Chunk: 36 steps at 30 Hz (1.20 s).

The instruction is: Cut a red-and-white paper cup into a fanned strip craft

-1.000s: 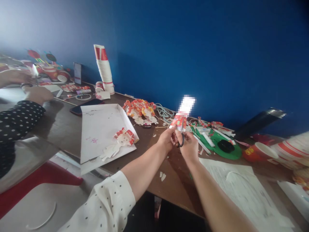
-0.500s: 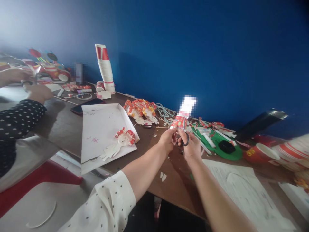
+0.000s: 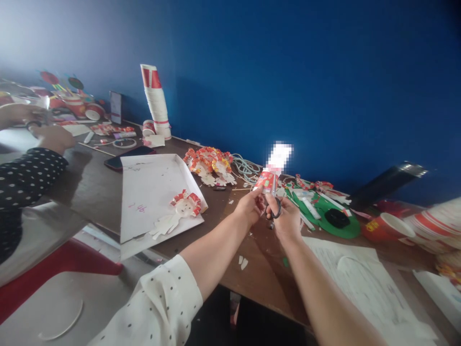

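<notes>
While pinching curved red paper [image 3: 265,179] in the left hand [image 3: 249,207], gripping round-looped scissors [image 3: 278,211] in the right hand [image 3: 288,220].
Held above the brown table [image 3: 219,218], between a white card tray [image 3: 151,185] with a curly paper doll [image 3: 184,207] and a round green sheet [image 3: 347,230].

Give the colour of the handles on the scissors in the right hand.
The scissor handles are black, seen in the head view.

Two pairs of scissors [image 3: 274,188], two phones [image 3: 115,107], one black bottle [image 3: 387,185].
</notes>
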Motion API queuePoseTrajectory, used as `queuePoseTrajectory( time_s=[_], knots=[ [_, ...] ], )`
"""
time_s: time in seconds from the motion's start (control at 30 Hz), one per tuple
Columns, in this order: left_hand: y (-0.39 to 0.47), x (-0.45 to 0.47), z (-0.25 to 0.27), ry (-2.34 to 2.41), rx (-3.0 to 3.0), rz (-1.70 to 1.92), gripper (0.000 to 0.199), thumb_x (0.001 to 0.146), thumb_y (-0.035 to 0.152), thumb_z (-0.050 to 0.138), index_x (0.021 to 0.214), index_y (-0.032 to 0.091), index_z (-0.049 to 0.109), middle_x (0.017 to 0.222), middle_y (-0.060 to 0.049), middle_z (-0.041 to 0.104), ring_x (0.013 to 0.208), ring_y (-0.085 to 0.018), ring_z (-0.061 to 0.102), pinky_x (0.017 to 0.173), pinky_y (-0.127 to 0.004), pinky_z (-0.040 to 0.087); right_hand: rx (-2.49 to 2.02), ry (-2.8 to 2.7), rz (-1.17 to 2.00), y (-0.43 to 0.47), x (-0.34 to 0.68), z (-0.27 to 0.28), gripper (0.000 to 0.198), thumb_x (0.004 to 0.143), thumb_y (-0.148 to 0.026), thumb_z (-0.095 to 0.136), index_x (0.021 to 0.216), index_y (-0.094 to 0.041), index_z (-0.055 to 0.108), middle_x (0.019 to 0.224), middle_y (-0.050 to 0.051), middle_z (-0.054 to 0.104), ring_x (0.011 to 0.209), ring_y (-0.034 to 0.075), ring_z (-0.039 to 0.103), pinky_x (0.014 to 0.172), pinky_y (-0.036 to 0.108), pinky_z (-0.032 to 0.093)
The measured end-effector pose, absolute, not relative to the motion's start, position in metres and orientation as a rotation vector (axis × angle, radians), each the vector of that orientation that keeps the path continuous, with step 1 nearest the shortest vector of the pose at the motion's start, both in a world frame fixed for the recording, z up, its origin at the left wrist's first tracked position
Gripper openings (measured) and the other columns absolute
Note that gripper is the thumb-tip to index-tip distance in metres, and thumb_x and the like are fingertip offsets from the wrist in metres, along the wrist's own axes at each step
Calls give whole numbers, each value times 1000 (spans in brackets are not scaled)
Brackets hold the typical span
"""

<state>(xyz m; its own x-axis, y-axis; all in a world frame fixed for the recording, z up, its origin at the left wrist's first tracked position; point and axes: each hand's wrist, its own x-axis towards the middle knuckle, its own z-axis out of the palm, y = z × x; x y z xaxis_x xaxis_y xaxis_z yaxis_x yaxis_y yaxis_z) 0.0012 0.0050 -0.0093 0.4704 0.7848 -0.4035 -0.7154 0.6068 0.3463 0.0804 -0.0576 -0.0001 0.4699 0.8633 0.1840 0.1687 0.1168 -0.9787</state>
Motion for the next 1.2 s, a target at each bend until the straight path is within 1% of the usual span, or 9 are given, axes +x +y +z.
queuePoseTrajectory(
  time_s=[0.13, 0.3, 0.43, 0.73, 0.9, 1.07, 1.2],
  knots=[
    [10, -1, -12, 522, 90, 922, 23, 79, 28, 71, 72, 14, 54, 52, 4, 49, 40, -5, 45, 40, -18, 35, -1418, -977, 650, -59, 81, 3, 40, 70, -52, 75, 61, -18, 56, 47, -5, 55, 40, 8, 47, 41, 20, 36],
    [12, -1, -13, 549, 46, 937, 19, 81, 19, 68, 71, 13, 53, 51, 5, 46, 40, -4, 43, 39, -16, 34, -1414, -980, 664, -59, 81, 3, 39, 70, -52, 75, 65, -18, 57, 50, -4, 57, 41, 8, 48, 41, 19, 37],
    [11, -1, -10, 574, 68, 958, 20, 80, 18, 68, 69, 13, 53, 50, 5, 45, 39, -3, 41, 39, -15, 33, -1401, -965, 678, -57, 82, 0, 39, 68, -52, 76, 68, -19, 57, 50, -5, 58, 41, 8, 49, 43, 20, 39],
    [9, -2, -4, 610, 48, 988, 17, 80, 12, 68, 70, 12, 54, 51, 6, 44, 38, -1, 39, 37, -12, 28, -1358, -952, 691, -60, 83, 2, 38, 70, -50, 75, 64, -18, 57, 49, -4, 56, 40, 7, 47, 41, 20, 35],
    [9, -5, -3, 550, 68, 952, 17, 81, 14, 68, 71, 12, 54, 52, 5, 45, 40, -2, 41, 38, -12, 30, -1362, -943, 685, -60, 85, 2, 38, 70, -49, 76, 63, -19, 55, 49, -5, 55, 40, 7, 47, 41, 21, 34],
    [10, -7, -5, 518, 160, 905, 15, 83, 13, 64, 71, 12, 54, 54, 3, 50, 42, -2, 43, 41, -13, 33, -1408, -974, 669, -59, 86, 5, 39, 68, -54, 75, 68, -20, 56, 49, -5, 55, 42, 9, 48, 44, 22, 37],
    [11, -5, -9, 540, 185, 950, 15, 83, 15, 65, 72, 12, 55, 53, 3, 50, 42, -4, 43, 42, -16, 34, -1423, -1049, 682, -58, 85, 7, 45, 63, -61, 75, 72, -20, 58, 54, -3, 58, 48, 12, 50, 47, 24, 40]
  ],
)
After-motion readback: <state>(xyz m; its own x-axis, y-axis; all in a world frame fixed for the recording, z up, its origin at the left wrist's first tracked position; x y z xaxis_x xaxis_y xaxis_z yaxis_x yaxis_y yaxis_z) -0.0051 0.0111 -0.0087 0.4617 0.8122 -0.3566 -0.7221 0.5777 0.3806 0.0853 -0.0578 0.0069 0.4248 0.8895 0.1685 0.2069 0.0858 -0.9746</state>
